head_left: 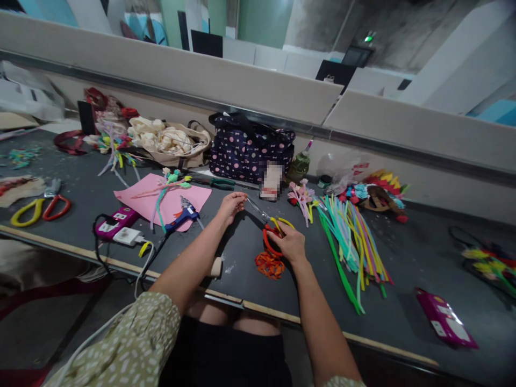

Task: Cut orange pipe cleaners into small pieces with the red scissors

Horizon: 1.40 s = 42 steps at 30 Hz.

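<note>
My right hand (292, 243) grips scissors (276, 228) by their looped handles, one yellow and one red. The blades point up and left, toward my left hand (234, 207). Its thumb and fingers are pinched together right by the blade tips; a small orange bit seems to show there, too small to name. Below the scissors, a little heap of short orange fuzzy pieces (269, 265) lies on the dark table. A bundle of long pipe cleaners (355, 242) in green, yellow and pink is spread out to the right of my right hand.
At left, a glue gun (182, 216) rests on a pink sheet (141, 188) beside a purple power strip (117, 223). Other scissors (42, 207) lie farther left. A dotted bag (250, 148) stands against the partition, with pipe-cleaner flowers (302, 196) nearby. Another purple strip (445, 318) lies right.
</note>
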{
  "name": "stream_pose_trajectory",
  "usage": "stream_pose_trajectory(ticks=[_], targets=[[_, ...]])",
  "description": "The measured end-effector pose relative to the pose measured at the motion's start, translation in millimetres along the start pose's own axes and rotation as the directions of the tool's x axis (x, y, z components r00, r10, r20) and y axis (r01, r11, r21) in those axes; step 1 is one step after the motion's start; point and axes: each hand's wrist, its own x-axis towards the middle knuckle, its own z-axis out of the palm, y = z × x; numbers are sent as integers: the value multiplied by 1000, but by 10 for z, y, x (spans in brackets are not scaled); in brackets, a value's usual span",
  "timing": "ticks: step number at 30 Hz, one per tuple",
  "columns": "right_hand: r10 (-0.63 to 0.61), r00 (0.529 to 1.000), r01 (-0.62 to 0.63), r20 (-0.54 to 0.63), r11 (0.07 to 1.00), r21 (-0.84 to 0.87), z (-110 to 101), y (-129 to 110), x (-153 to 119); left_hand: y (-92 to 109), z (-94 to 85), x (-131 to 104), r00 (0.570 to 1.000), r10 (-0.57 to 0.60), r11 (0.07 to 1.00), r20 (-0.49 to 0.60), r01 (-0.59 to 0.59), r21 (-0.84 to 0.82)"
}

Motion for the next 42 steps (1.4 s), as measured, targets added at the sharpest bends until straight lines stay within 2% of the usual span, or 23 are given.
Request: stream_pose_trajectory(ticks=[24,30,42], targets=[[6,1000,-6,1,1000,-23,-15,-25,0,13,23,-45,999,40,995,30,-43,91],[-11,1000,10,-24,1000,-13,14,-3,-4,50,20,-41,999,-45,999,-9,45,-7],[-36,999,37,-35,998,44,40,27,-8,59,-4,-11,985,-169,976,45,173,-131]])
